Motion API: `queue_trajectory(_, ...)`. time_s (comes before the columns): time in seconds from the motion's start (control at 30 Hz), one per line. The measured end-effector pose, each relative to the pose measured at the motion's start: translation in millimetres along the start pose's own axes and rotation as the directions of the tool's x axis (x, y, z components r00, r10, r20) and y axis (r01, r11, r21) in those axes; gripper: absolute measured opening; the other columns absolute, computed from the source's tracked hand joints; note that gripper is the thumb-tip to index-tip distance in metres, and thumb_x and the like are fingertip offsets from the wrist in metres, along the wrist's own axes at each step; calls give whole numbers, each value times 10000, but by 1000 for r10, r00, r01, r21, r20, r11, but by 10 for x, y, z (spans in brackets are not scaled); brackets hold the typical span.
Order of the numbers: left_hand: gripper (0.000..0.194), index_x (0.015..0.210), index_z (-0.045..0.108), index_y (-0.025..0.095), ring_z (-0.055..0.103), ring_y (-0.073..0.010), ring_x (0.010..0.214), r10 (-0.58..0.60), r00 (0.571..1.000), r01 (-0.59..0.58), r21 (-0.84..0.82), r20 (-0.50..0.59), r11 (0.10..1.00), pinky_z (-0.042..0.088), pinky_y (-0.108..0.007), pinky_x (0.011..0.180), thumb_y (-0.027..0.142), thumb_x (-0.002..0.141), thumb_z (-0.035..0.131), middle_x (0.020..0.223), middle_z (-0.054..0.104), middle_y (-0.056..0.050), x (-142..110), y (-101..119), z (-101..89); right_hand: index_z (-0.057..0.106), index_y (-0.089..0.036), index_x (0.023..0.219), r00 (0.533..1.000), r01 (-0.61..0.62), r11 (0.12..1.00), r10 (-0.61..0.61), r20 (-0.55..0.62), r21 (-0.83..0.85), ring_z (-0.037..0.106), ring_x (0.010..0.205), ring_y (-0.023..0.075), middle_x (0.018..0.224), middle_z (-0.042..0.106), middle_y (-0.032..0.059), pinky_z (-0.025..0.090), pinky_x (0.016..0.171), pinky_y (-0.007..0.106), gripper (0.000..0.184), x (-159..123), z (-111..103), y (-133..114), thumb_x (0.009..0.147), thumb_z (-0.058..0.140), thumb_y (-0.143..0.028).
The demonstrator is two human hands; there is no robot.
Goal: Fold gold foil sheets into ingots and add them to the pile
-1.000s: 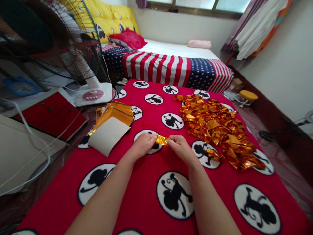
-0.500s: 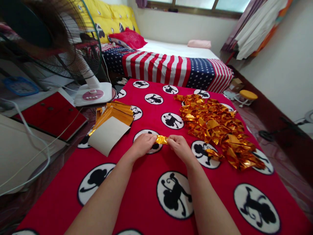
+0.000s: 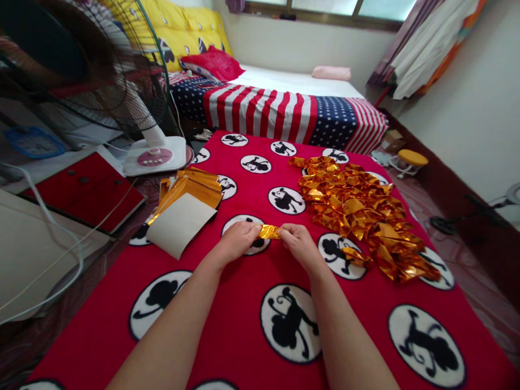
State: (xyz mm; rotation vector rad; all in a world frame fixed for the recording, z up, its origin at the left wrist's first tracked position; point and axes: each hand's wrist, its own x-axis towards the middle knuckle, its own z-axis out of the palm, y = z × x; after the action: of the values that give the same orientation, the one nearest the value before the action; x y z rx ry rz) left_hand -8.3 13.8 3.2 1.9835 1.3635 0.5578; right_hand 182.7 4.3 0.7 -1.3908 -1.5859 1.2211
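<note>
Between my hands, just above the red cloth [image 3: 227,336], is a small piece of folded gold foil paper [image 3: 268,232]. My left hand [image 3: 239,240] is closed on its left end, and my right hand [image 3: 298,242] pinches the right end; my fingers hide both ends. Left of my hands lies a fanned stack of gold foil sheets [image 3: 199,187], with a pale sheet [image 3: 181,223] face up at its near side. A heap of folded gold foil pieces [image 3: 353,200] covers the right part of the cloth, one piece [image 3: 355,255] lying at its near left edge.
An electric fan [image 3: 154,154] stands beyond the stack at the left, above a red-fronted cabinet [image 3: 85,187]. White cables [image 3: 52,216] hang at the left. Behind the cloth is a bed [image 3: 260,111] with a striped and starred cover. A yellow stool [image 3: 412,158] stands at the right.
My hands stay in almost the same place, both still holding the gold foil piece. Its visible creases have shifted slightly. The stack and heap look unchanged.
</note>
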Motion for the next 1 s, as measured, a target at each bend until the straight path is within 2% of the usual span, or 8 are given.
queue_trajectory(0.3, 411, 552, 427, 204, 446, -156, 590, -61, 998, 58, -100, -25, 993, 268, -275, 536, 417, 887, 321, 539, 450, -2, 16, 25, 5, 426, -199, 557, 1000, 13, 1000, -13, 28, 14, 284, 473, 77, 507, 351, -63, 162, 467, 243, 286, -19, -8, -30, 793, 494, -345)
queue_trajectory(0.67, 410, 582, 461, 188, 446, -141, 584, -36, 999, 36, -70, 8, 997, 274, -270, 544, 393, 902, 309, 579, 488, -2, -3, 25, 0, 430, -201, 540, 1000, -17, 992, 17, -4, 123, 267, 454, 75, 476, 366, -66, 158, 456, 249, 312, 0, 14, -14, 787, 516, -371)
queue_trajectory(0.87, 418, 558, 450, 197, 447, -144, 556, -106, 994, 98, -200, -25, 975, 270, -269, 505, 432, 887, 339, 540, 476, 2, 21, -10, 34, 436, -202, 543, 1000, -22, 986, 18, 24, 164, 281, 455, 76, 479, 385, -62, 178, 463, 246, 319, -6, 26, -38, 781, 513, -402)
queue_trajectory(1.0, 411, 571, 467, 198, 442, -146, 544, -104, 995, 97, -273, -12, 957, 283, -269, 502, 437, 879, 336, 536, 482, -1, 24, -33, 42, 423, -205, 535, 999, -24, 985, 20, 29, 168, 288, 459, 76, 476, 383, -60, 186, 468, 246, 325, -9, 38, -52, 767, 518, -412)
